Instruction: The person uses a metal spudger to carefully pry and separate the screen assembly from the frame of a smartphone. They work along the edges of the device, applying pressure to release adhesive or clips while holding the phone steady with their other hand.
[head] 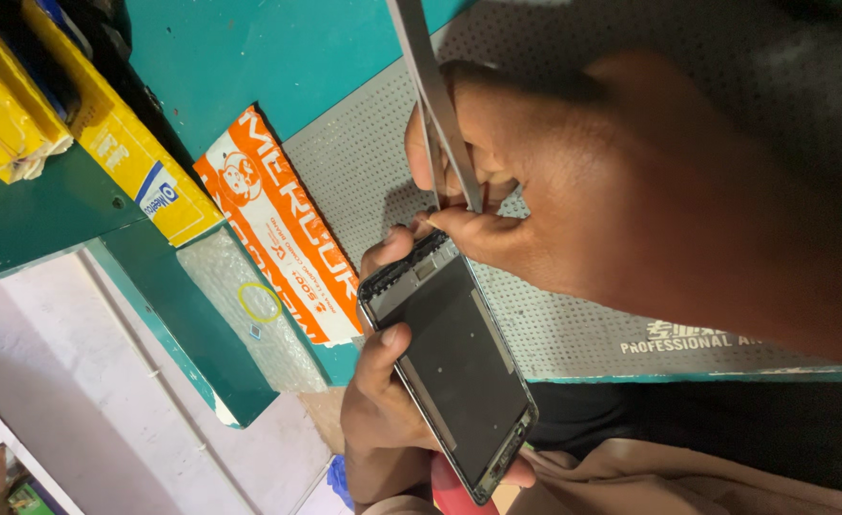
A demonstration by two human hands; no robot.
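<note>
My left hand (383, 401) grips an opened phone frame (459, 367), dark inside, tilted over the table's near edge. Its thumb lies on the frame's left side and fingertips show at the top corner. My right hand (621, 191) comes in from the right and pinches a pair of metal tweezers (440, 105). The tweezer tips meet the upper end of the phone frame, where small parts sit. The large right hand hides much of the mat behind it.
A grey dotted work mat (364, 172) covers a teal table (249, 57). An orange and white packet (283, 229) lies by the phone, beside bubble wrap (240, 305) with a yellow ring. Yellow boxes (125, 143) stand at upper left. Pale floor (87, 410) below.
</note>
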